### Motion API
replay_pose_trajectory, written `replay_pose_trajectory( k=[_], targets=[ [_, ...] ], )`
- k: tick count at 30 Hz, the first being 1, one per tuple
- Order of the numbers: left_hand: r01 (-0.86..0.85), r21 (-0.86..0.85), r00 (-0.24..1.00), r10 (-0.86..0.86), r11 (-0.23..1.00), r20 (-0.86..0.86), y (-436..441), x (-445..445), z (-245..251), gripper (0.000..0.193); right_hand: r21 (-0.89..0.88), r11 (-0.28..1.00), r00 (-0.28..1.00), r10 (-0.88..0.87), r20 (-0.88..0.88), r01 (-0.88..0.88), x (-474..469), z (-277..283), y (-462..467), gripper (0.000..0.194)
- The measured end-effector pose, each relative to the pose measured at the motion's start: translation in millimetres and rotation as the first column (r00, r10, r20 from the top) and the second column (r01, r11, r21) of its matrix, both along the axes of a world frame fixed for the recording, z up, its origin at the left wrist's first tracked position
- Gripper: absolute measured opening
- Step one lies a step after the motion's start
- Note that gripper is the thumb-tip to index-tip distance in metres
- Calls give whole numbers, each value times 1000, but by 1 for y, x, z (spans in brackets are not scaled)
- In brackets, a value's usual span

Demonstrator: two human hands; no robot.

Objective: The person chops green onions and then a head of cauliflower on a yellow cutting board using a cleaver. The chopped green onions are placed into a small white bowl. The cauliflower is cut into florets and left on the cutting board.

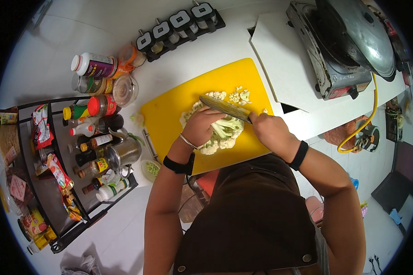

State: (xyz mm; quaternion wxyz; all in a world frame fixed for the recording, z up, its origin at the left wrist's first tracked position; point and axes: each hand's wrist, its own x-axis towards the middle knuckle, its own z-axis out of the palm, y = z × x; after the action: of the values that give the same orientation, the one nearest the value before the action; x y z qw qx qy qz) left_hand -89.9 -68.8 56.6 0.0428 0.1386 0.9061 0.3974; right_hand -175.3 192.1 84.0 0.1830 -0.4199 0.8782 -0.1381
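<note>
A halved cauliflower head (223, 137) lies on a yellow cutting board (172, 99), its pale green stems facing up. My left hand (201, 126) presses on its left side, the fingertips close to the blade. In my right hand (270, 130) is the handle of a kitchen knife (225, 107), whose broad, streaked blade lies over the upper part of the cauliflower; whether it has cut in is hidden. Small cauliflower pieces (240, 96) are scattered beyond the blade. Another pale piece (137, 119) sits just off the board's left edge.
A bowl of chopped green bits (151, 169) stands left of the board, beside a metal pitcher (124, 154) and a black rack (79, 206) with bottles. Spice jars (180, 27) line the back. At right, a gas stove (330, 58) carries a wok with a metal lid (368, 37).
</note>
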Motion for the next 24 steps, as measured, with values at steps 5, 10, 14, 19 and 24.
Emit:
replay_pose_trajectory(
  k=[5,10,14,19,24],
  targets=[
    [-6,-12,1000,6,1000,-4,5,-5,-5,51,26,1000,997,-18,72,16,-8,-7,-19,13],
    [-48,-36,999,47,998,-19,7,1,-6,52,24,998,989,-60,133,58,-18,-29,-42,19],
    [-220,-84,975,220,972,-11,3,25,3,49,60,991,968,-133,213,123,-20,-43,-42,26],
    [-435,-412,887,459,800,-45,2,58,11,60,-101,971,937,-180,299,219,-15,-34,-13,33],
    [-488,-601,753,654,633,78,-1,56,11,76,-59,917,837,-332,435,394,5,-9,16,31]
  ],
)
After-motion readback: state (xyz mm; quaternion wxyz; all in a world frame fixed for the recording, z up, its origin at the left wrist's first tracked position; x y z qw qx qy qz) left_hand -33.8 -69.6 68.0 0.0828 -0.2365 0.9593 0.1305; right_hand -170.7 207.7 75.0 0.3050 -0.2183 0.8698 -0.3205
